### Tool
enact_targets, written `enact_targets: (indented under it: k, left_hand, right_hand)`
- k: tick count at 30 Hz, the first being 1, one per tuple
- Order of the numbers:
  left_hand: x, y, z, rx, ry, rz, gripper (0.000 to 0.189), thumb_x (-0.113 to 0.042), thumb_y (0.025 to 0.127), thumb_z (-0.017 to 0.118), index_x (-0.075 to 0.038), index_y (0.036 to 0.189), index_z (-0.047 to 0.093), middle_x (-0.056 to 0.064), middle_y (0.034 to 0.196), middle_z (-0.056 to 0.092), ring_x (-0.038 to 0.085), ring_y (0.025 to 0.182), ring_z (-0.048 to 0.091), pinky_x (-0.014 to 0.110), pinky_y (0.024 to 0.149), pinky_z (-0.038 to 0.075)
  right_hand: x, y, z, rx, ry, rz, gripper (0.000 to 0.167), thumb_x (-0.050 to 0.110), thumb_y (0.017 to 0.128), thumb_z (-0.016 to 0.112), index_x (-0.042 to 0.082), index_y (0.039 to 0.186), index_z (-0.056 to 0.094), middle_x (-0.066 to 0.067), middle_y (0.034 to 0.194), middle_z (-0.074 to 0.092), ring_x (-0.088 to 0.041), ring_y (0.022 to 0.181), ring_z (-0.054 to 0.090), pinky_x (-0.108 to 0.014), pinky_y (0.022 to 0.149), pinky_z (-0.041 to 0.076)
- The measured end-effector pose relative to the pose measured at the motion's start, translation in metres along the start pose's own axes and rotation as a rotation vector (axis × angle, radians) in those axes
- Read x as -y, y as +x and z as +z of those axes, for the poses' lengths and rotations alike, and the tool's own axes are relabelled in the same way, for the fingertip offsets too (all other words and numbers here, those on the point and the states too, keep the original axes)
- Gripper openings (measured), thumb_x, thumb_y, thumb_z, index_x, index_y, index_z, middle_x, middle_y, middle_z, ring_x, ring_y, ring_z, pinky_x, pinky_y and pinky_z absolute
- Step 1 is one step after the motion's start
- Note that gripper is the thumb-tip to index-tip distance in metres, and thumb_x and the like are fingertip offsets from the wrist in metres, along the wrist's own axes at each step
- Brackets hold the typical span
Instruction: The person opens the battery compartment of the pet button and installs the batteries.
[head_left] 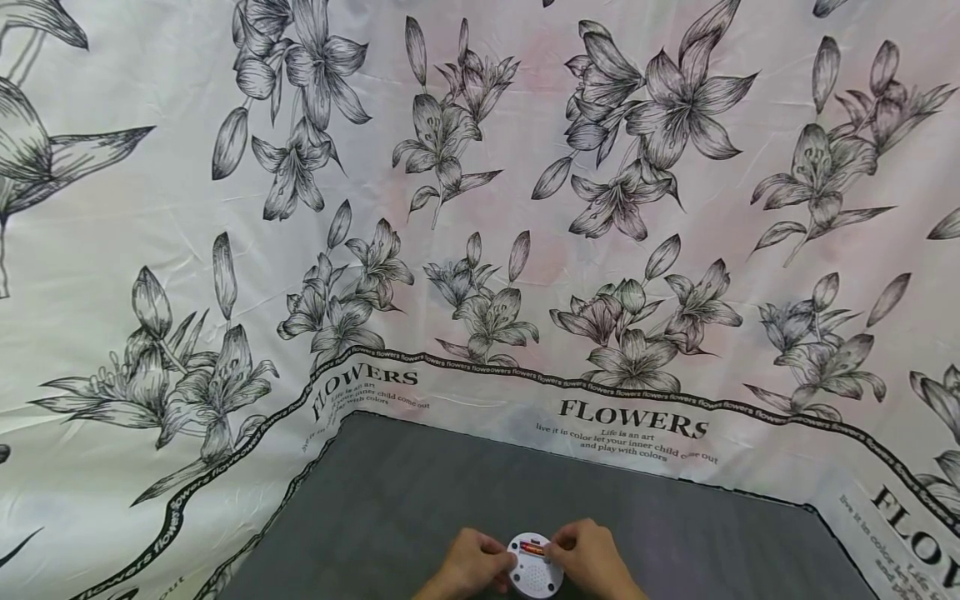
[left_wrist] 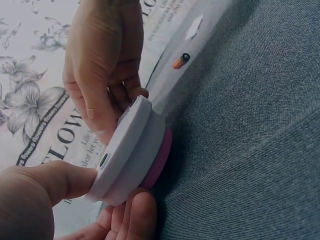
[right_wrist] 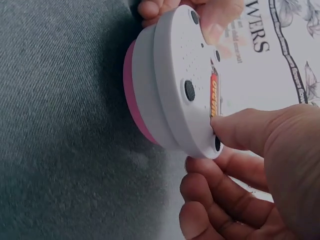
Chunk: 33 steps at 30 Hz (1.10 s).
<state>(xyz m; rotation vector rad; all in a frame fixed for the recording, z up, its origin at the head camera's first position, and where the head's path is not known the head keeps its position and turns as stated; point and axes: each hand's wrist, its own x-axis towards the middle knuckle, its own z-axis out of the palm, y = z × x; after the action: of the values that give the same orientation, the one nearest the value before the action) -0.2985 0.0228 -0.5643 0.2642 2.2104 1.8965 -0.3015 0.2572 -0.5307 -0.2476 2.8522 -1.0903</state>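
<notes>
A round white device (head_left: 536,577) with a pink underside is held bottom up; small holes and dark round feet dot its face. My left hand (head_left: 472,563) pinches its rim, thumb on the upper edge and fingers below in the left wrist view. In a slot of the face lies a red and orange battery (right_wrist: 214,95), its near end covered by my right thumb. My right hand (head_left: 592,560) grips the opposite edge, thumb pressing at the battery and forefinger under the rim. The other right fingers (right_wrist: 194,220) are loosely curled beneath.
A loose orange and black battery (left_wrist: 181,61) lies on the dark grey surface (head_left: 420,483), beyond the device. Past it lies a small white flat piece (left_wrist: 194,27). A white flower-printed cloth (head_left: 495,200) hangs behind and at the sides.
</notes>
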Motion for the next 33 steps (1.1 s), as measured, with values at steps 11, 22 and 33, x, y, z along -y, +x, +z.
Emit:
enact_targets:
  k: [11,22,33]
  left_hand:
    - [0.001,0.001,0.000,0.026,-0.012,-0.028,0.012,-0.005,0.093,0.078,0.006,0.096,0.081,0.007,0.081,0.078,0.010,0.061,0.073,0.022,0.056,0.062]
    - [0.000,0.001,-0.002,0.020,0.008,-0.044,0.012,-0.006,0.094,0.079,0.006,0.097,0.082,0.006,0.083,0.078,0.010,0.062,0.073,0.022,0.057,0.062]
    - [-0.001,0.001,-0.002,0.019,0.009,-0.049,0.012,-0.006,0.093,0.078,0.005,0.096,0.081,0.006,0.083,0.078,0.009,0.063,0.073,0.023,0.058,0.063]
  right_hand:
    - [-0.015,-0.013,-0.041,-0.024,-0.042,-0.071,0.009,0.018,0.097,0.081,0.009,0.099,0.082,0.004,0.091,0.078,-0.013,0.080,0.070,-0.032,0.067,0.058]
    - [-0.055,-0.024,-0.071,0.022,-0.118,-0.151,0.005,0.012,0.093,0.082,0.008,0.096,0.080,0.005,0.086,0.076,-0.004,0.073,0.065,-0.027,0.063,0.056]
    - [-0.215,0.025,-0.048,0.195,-0.140,-0.121,0.024,0.010,0.086,0.085,0.022,0.107,0.083,0.011,0.095,0.077,-0.003,0.081,0.067,-0.031,0.065,0.058]
